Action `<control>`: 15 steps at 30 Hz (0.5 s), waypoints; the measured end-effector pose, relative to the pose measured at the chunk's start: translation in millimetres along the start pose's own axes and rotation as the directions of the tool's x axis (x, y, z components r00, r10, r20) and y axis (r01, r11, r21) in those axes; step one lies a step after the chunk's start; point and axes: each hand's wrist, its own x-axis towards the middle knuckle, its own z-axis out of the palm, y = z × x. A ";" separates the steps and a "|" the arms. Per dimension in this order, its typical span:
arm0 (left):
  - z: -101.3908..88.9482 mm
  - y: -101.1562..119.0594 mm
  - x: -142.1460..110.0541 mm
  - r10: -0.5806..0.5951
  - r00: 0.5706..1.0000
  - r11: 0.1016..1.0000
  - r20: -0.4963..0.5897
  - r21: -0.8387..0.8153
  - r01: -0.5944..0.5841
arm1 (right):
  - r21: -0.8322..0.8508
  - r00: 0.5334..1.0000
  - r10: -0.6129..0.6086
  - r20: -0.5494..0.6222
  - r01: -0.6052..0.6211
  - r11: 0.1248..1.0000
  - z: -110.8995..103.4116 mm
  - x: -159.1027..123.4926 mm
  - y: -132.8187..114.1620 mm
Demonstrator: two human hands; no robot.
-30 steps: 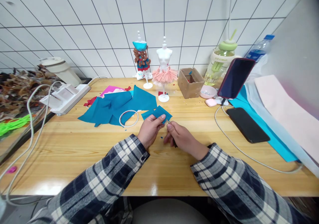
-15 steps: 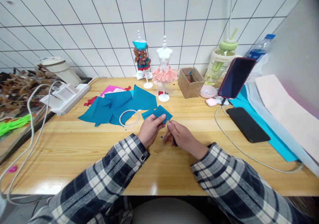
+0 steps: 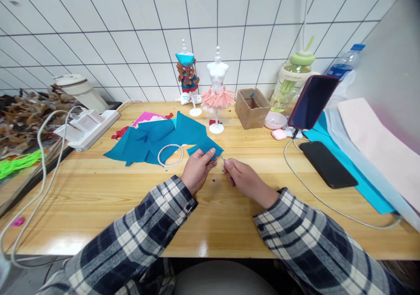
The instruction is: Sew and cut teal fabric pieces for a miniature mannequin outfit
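Observation:
My left hand (image 3: 198, 169) pinches a small teal fabric piece (image 3: 210, 145) between thumb and fingers, above the middle of the table. Just right of it, my right hand (image 3: 244, 179) is closed around small scissors (image 3: 223, 157). Only their thin metal tips show, by the fabric's right corner; the fingers hide the handles. Tiny teal scraps (image 3: 214, 180) lie on the table below the hands. Larger teal fabric (image 3: 144, 140) is spread to the left, with a white ring (image 3: 170, 155) on top of it.
Behind stand a mini dress form (image 3: 217, 74) in a pink skirt, a second dressed form (image 3: 187, 74) and a cardboard box (image 3: 252, 111). To the right are a propped phone (image 3: 310, 102), a black phone (image 3: 328, 164) and a cable (image 3: 321, 205). A power strip (image 3: 88, 131) sits left.
My right hand has drawn a little to the right with the scissors, away from my left hand. Another tiny teal scrap shows on the table. The fabric has tilted slightly downward.

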 end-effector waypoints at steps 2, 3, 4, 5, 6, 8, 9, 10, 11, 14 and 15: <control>-0.6 -0.5 0.6 -0.007 1.000 1.000 0.001 0.004 0.007 | -0.056 1.000 -0.005 -0.024 0.004 0.998 -2.4 0.4 1.4; -0.8 -0.7 0.7 -0.013 1.000 1.000 0.009 0.010 0.013 | -0.064 1.000 -0.006 -0.021 0.004 0.998 -3.1 0.7 2.1; -0.9 -0.7 0.7 -0.017 1.000 1.000 0.018 0.016 0.017 | -0.065 1.000 -0.008 -0.016 0.006 0.998 -3.4 1.1 2.6; -0.9 -0.7 0.6 -0.017 0.999 1.000 0.027 0.023 0.017 | -0.062 1.000 -0.011 -0.012 0.011 0.998 -3.5 1.3 3.1; -0.7 -0.7 0.5 -0.015 0.999 0.999 0.037 0.031 0.014 | -0.059 1.000 -0.015 -0.012 0.014 0.998 -3.4 1.5 3.4; -0.2 -0.4 0.1 -0.009 0.999 0.999 0.053 0.045 0.006 | -0.054 1.000 -0.020 -0.013 0.020 0.998 -3.1 1.8 3.9; 0.1 -0.3 -0.1 -0.005 0.998 0.999 0.056 0.050 0.002 | -0.050 1.000 -0.023 -0.014 0.022 0.999 -3.1 1.9 4.1; 0.4 -0.1 -0.2 -0.002 0.999 0.999 0.054 0.054 -0.001 | -0.045 1.000 -0.025 -0.014 0.025 0.999 -3.2 1.9 4.3; 0.6 0.0 -0.3 -0.002 0.999 0.998 0.047 0.057 -0.001 | -0.037 1.000 -0.027 -0.010 0.027 0.999 -3.3 1.9 4.5; 0.9 0.0 -0.3 -0.001 1.000 0.998 0.024 0.056 -0.001 | -0.013 0.999 -0.029 0.018 0.029 1.000 -3.5 2.0 5.3; 0.8 -0.1 -0.3 -0.001 1.000 0.998 0.025 0.055 -0.001 | -0.007 0.999 -0.029 0.028 0.029 1.000 -3.5 2.0 5.5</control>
